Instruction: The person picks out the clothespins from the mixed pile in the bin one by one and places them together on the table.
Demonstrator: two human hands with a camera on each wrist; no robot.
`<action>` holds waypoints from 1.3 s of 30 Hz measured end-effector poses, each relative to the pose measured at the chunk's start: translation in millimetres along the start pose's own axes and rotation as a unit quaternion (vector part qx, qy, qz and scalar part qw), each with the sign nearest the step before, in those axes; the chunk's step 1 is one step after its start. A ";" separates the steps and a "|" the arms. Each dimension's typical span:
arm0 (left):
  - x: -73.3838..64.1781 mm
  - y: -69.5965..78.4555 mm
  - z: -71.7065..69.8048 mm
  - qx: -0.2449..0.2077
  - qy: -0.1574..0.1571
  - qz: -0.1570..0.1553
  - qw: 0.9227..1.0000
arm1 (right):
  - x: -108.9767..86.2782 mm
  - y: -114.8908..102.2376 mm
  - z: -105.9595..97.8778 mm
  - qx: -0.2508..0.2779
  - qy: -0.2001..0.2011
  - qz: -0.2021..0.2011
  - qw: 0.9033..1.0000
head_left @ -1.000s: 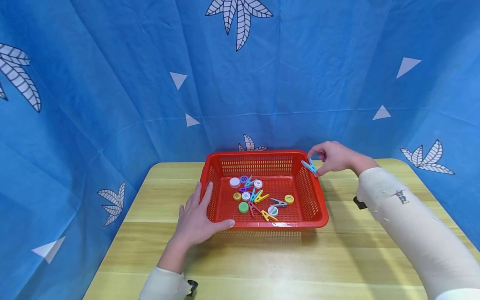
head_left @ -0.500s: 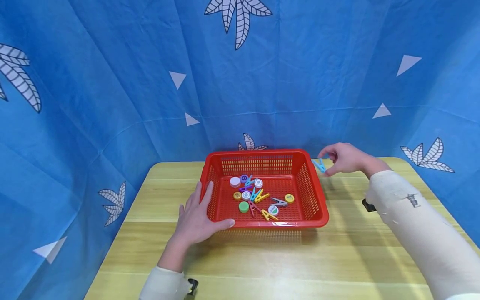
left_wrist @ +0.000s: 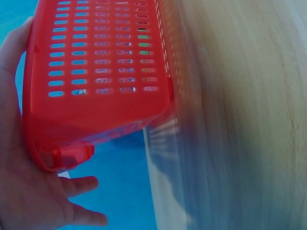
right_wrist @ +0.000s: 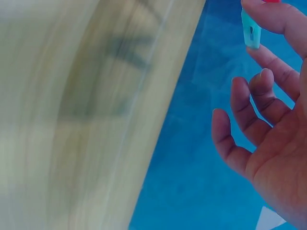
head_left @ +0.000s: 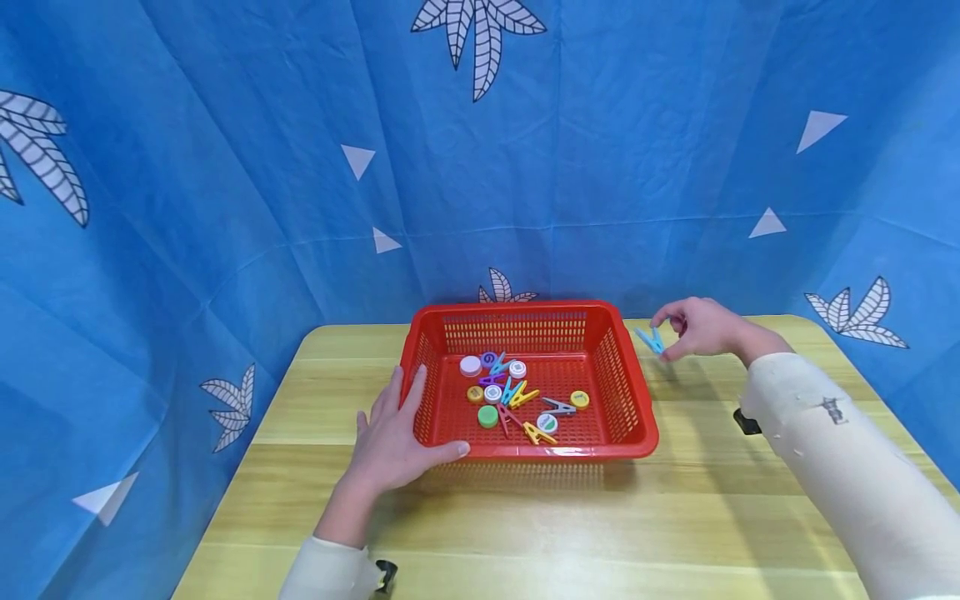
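Note:
A light blue clothespin is pinched by its handles between the thumb and index finger of my right hand, just outside the basket's right rim. In the right wrist view part of the clothespin shows between thumb and fingertip, over the table's far edge. My left hand rests on the near left corner of the red plastic basket, fingers spread and straight, thumb along the front rim. Inside lie bottle caps, among them a green cap and a yellow cap, with several clothespins such as a grey clothespin.
The basket stands towards the back of a light wooden table. A blue patterned curtain hangs close behind and along both sides. The basket's slotted wall rises beside the left palm.
The right hand has carried the light blue clothespin rightward, from over the basket's right rim to outside it, and slightly lower. The left hand and basket have kept their places.

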State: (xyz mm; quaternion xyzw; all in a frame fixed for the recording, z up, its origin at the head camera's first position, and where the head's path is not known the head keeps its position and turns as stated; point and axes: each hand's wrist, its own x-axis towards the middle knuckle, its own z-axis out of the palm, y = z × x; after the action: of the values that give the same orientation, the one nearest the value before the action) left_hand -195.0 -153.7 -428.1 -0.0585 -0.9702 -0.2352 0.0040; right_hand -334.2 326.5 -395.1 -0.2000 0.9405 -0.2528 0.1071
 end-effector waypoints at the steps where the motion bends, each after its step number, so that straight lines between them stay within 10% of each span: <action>1: -0.1 -0.1 0.2 0.000 0.000 0.000 1.000 | -0.1 2.6 1.2 0.001 0.000 0.004 1.000; 39: -3.2 -7.1 -0.6 -0.009 -0.011 -0.010 1.000 | -8.6 76.4 54.5 0.053 0.032 0.059 0.996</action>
State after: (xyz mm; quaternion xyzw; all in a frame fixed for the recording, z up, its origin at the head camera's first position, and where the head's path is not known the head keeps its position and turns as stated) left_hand -192.7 -160.7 -430.9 -0.0512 -0.9685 -0.2436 -0.0102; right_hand -334.6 367.2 -480.1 -0.1300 0.9388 -0.3022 0.1025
